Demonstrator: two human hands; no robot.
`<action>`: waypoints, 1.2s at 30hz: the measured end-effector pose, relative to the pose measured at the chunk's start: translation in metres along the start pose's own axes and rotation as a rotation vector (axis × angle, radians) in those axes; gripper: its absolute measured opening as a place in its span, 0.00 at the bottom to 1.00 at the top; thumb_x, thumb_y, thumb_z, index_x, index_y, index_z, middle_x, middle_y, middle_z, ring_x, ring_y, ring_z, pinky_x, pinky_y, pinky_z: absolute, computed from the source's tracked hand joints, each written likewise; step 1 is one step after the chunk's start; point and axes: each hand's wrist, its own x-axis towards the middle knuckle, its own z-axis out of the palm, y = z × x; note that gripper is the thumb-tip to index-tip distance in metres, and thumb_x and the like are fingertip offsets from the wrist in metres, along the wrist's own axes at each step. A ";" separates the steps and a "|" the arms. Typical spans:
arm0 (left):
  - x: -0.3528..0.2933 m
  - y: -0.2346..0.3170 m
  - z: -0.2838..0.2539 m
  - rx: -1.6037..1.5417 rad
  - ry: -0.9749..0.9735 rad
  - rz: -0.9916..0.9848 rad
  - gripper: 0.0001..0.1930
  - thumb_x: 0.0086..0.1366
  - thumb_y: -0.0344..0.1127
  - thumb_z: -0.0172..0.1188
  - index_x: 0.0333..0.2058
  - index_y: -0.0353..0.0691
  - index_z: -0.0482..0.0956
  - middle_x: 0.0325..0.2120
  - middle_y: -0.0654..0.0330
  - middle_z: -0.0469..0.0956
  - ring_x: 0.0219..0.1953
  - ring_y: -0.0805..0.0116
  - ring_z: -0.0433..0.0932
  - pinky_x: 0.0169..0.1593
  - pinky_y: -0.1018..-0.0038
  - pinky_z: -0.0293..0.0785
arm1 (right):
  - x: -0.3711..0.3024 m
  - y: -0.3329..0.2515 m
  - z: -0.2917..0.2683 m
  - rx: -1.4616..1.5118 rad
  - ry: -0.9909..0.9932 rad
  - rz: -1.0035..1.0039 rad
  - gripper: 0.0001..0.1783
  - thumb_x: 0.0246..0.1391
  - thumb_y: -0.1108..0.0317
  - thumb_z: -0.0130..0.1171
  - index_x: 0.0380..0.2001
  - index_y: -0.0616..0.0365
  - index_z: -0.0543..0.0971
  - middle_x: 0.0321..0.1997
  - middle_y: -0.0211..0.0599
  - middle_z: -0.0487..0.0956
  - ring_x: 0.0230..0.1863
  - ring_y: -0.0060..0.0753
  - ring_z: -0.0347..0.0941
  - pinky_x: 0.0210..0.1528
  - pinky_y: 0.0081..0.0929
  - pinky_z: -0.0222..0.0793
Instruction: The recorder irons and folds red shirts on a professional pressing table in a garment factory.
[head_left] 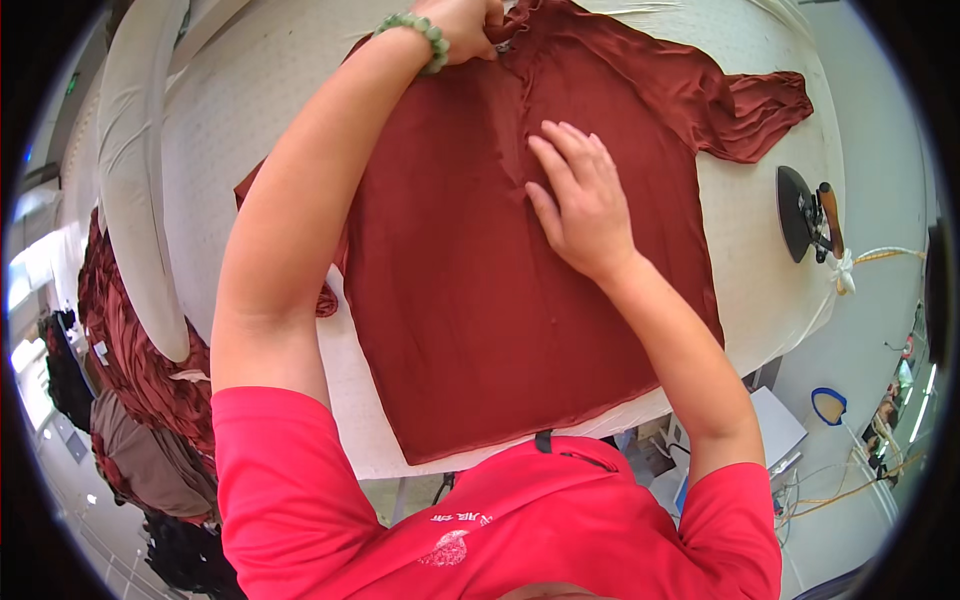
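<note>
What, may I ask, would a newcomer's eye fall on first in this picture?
Most likely the dark red garment spread across the pale table, with the left grip holding its top end and the right grip laid on its front. Next might come the iron on the table's right side, then the green beaded bracelet near the picture's top edge.

Downward fisheye view from head height, near the table (745,225)
</note>
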 end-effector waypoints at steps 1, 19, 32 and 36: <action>-0.001 -0.010 0.006 0.021 0.127 0.132 0.20 0.56 0.42 0.74 0.49 0.50 0.84 0.58 0.51 0.77 0.61 0.52 0.75 0.60 0.61 0.71 | -0.004 -0.003 0.004 0.004 -0.006 -0.009 0.31 0.59 0.63 0.65 0.65 0.56 0.71 0.72 0.40 0.67 0.75 0.44 0.59 0.78 0.51 0.50; -0.014 -0.011 0.040 0.408 0.700 0.449 0.10 0.68 0.38 0.59 0.45 0.43 0.72 0.32 0.53 0.84 0.35 0.53 0.85 0.38 0.56 0.81 | -0.007 -0.007 0.007 -0.084 -0.056 -0.022 0.32 0.61 0.59 0.62 0.67 0.54 0.71 0.72 0.39 0.66 0.75 0.43 0.58 0.79 0.52 0.44; -0.034 0.022 0.029 -0.004 0.333 0.168 0.16 0.61 0.46 0.69 0.38 0.39 0.81 0.30 0.55 0.83 0.35 0.51 0.81 0.44 0.60 0.77 | -0.009 -0.006 0.006 -0.085 -0.031 -0.031 0.31 0.62 0.60 0.61 0.67 0.53 0.72 0.71 0.39 0.67 0.75 0.42 0.59 0.79 0.52 0.47; -0.039 0.022 0.021 0.167 0.373 0.211 0.15 0.60 0.45 0.70 0.39 0.41 0.82 0.29 0.56 0.83 0.36 0.52 0.82 0.44 0.60 0.77 | -0.009 -0.006 0.007 -0.079 -0.026 -0.036 0.30 0.62 0.60 0.61 0.66 0.53 0.72 0.71 0.38 0.68 0.75 0.42 0.59 0.78 0.51 0.47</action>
